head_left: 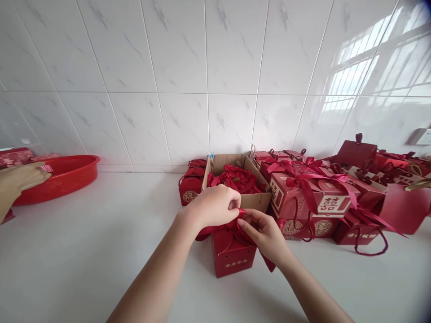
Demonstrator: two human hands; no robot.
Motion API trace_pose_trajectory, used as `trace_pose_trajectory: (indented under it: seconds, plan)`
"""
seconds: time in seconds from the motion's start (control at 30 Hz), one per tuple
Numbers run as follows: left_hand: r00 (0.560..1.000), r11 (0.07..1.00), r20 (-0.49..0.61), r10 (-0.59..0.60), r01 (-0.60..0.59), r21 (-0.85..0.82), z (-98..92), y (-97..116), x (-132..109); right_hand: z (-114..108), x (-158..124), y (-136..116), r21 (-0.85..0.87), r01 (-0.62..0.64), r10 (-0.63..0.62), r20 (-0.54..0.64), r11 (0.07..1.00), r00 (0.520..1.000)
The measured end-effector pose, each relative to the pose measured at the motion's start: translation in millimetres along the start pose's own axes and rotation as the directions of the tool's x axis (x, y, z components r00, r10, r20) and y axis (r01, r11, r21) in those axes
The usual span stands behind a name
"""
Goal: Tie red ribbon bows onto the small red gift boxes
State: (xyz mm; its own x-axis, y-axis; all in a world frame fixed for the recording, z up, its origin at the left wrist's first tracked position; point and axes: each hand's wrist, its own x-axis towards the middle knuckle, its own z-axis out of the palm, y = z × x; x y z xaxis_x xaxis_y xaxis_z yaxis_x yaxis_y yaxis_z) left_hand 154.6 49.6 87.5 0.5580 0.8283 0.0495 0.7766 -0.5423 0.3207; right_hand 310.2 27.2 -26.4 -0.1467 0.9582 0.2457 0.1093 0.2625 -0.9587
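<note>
Pinching ribbon (pixel 240 212) tight atop red box (pixel 232 255), fingers (pixel 245 223) of left hand (pixel 212 207) and right hand (pixel 266 233).

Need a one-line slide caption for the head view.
Left hand and right hand pinch a ribbon atop a red box, carton of ribbons behind, tied boxes piled at right.

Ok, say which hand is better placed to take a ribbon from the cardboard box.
Probably left: both hands pinch one ribbon, but the left hand is against the cardboard box, nearest its loose ribbons; the right hand sits lower.
</note>
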Motion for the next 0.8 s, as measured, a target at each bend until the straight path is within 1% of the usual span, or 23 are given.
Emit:
trace_pose_trajectory:
  seconds: [0.1, 0.23, 0.3, 0.33, 0.4, 0.5, 0.7, 0.8]
  plan:
    - [0.998, 1.000, 0.056, -0.008, 0.008, -0.002, -2.4, -5.2, -1.6, 1.9, 0.6, 1.3, -0.016, 0.004, -0.004, -0.009, 1.000, 1.000]
    - [0.977, 1.000, 0.212, -0.008, 0.009, -0.004, -5.2, -12.7, -3.9, 4.0, -0.1, 0.5, -0.132, 0.054, -0.067, -0.089, 0.990, 0.994]
    - [0.973, 1.000, 0.231, -0.013, 0.016, -0.009, -5.1, -13.1, -4.1, 4.7, -0.6, -0.5, -0.173, 0.065, -0.084, -0.104, 0.983, 0.991]
    - [0.976, 1.000, 0.218, -0.018, 0.021, -0.011, -4.6, -12.4, -3.9, 4.9, -0.8, -1.0, -0.183, 0.065, -0.086, -0.107, 0.981, 0.991]
    - [0.987, 1.000, 0.159, -0.023, 0.024, -0.002, -3.0, -10.3, -2.6, 4.9, -1.1, -2.0, -0.196, 0.059, -0.083, -0.115, 0.979, 0.990]
    - [0.997, 1.000, 0.074, -0.004, 0.004, 0.004, -0.9, -8.6, -0.4, 4.1, -1.4, -2.6, -0.168, 0.037, -0.058, -0.123, 0.985, 0.991]
    - [0.999, 0.998, 0.018, 0.040, -0.039, -0.044, 0.1, -10.2, 0.4, 4.7, -1.4, 3.0, 0.007, -0.018, 0.019, -0.036, 1.000, 0.999]
    - [0.998, 0.997, -0.020, 0.054, -0.055, -0.052, 0.0, -9.1, -1.2, 6.6, -0.7, 8.3, 0.019, -0.030, 0.031, -0.075, 0.999, 0.997]
